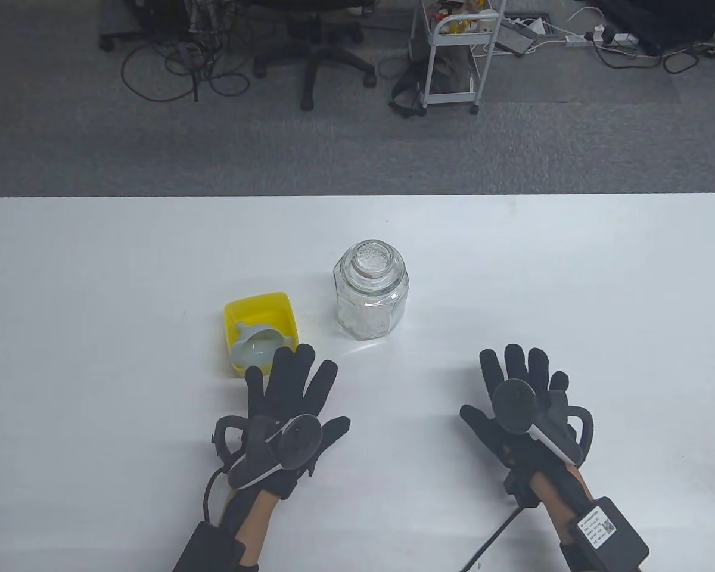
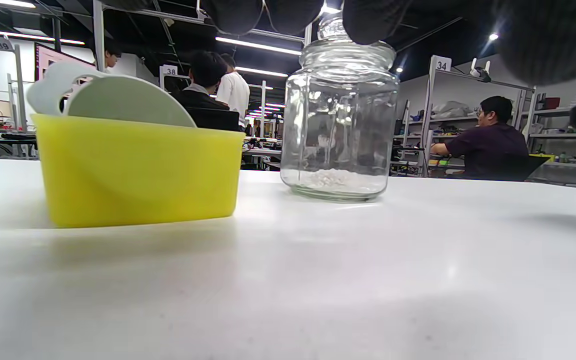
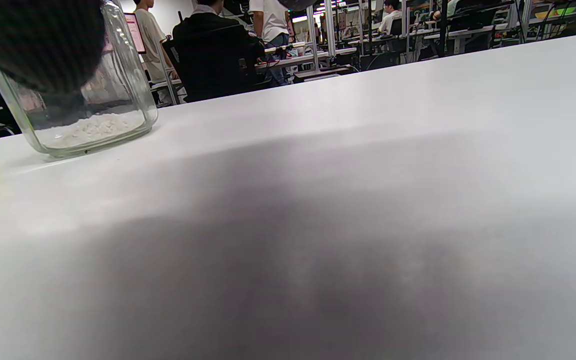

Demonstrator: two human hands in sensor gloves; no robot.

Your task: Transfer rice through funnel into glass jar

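Funnel [image 1: 256,348] lies tilted in the yellow tub [image 1: 261,310] on the counter [image 1: 95,268], just ahead of the left hand [image 1: 289,411]; fingertips near the tub's rim. Jar [image 1: 370,290] stands lidded right of the tub, some rice inside. Right hand [image 1: 521,405] is farther off. Both grips spread flat, holding nothing. Left likely reaches first.

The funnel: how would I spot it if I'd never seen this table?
On the white table, look left of the glass jar to the yellow tub. The funnel lies inside, a pale grey-white cone, the only non-yellow thing there.
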